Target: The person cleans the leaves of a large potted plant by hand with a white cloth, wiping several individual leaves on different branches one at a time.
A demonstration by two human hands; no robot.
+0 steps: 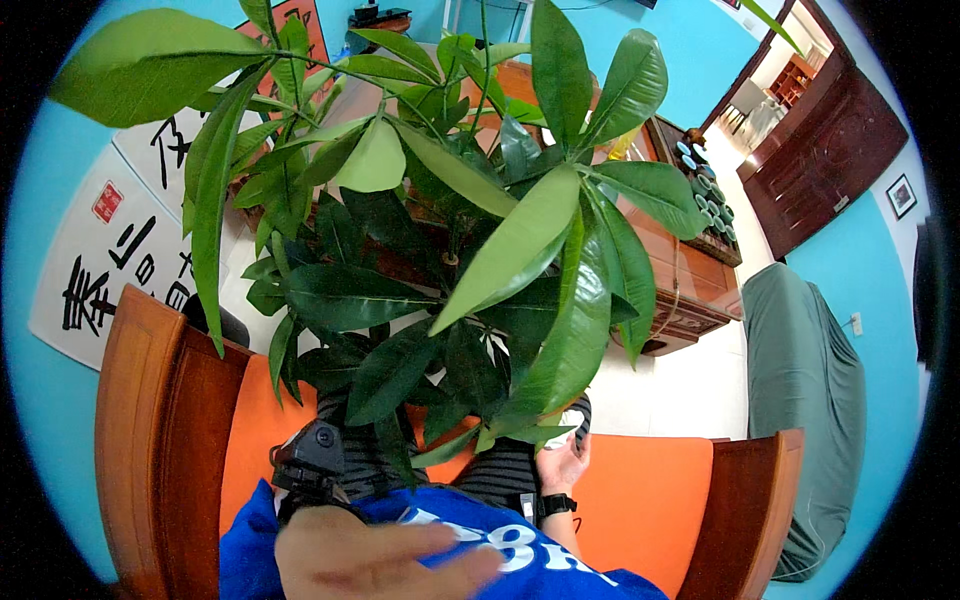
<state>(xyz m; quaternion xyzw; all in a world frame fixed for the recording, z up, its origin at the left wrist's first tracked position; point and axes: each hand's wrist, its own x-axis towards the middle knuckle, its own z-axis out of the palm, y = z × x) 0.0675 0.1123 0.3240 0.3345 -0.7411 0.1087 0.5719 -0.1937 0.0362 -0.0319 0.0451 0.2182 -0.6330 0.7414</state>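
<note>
My left hand [382, 559] is raised close to the camera at the bottom, in front of the blue shirt [442, 510]. It is blurred, its fingers point right, and nothing shows in it. A black device [311, 454] is strapped on that wrist. My right hand [564, 471] rests palm up beside my right thigh and holds a crumpled white tissue or cloth [566, 430]. A black band [556, 504] circles that wrist. Before me stands a leafy green potted plant [517, 247]. Its broad leaves hang over my lap and partly cover my striped trousers [487, 472]; its pot is hidden.
I sit on a wooden sofa with an orange cushion [645, 495], between wooden armrests [150, 420]. Beyond the leaves is a wooden table [694, 281] with several small cups [712, 202]. A green-covered object [802, 405] stands right; calligraphy sheets [97, 247] hang left.
</note>
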